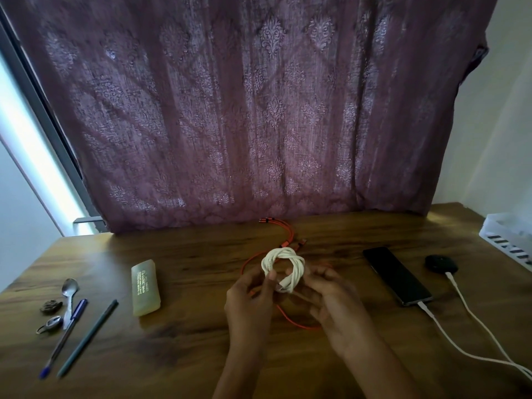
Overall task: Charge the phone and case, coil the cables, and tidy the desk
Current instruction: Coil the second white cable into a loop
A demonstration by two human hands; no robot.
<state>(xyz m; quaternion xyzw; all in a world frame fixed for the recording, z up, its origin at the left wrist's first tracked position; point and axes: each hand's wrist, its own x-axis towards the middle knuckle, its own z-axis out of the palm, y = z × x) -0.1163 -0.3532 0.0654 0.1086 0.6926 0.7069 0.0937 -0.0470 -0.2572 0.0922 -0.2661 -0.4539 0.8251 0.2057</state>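
Observation:
A white cable (283, 266) wound into a tight coil is held just above the wooden desk (187, 335) at its middle. My left hand (249, 303) pinches the coil's left side and my right hand (335, 303) grips its lower right, where the plug end shows. Under the hands an orange multi-head cable (289, 239) lies loose on the desk, partly hidden. To the right a black phone (395, 275) lies flat with a white charging cable (449, 335) plugged into its near end. A small black case (440, 263) beyond it has a second white cable (478, 321) plugged in.
A yellowish plastic pouch (144, 287) lies left of centre. At the far left are a spoon (70, 287), a blue pen (64, 338), a dark pen (87, 338) and small metal bits (51, 322). A white basket (509, 237) stands at the right edge. A purple curtain (259, 110) hangs behind.

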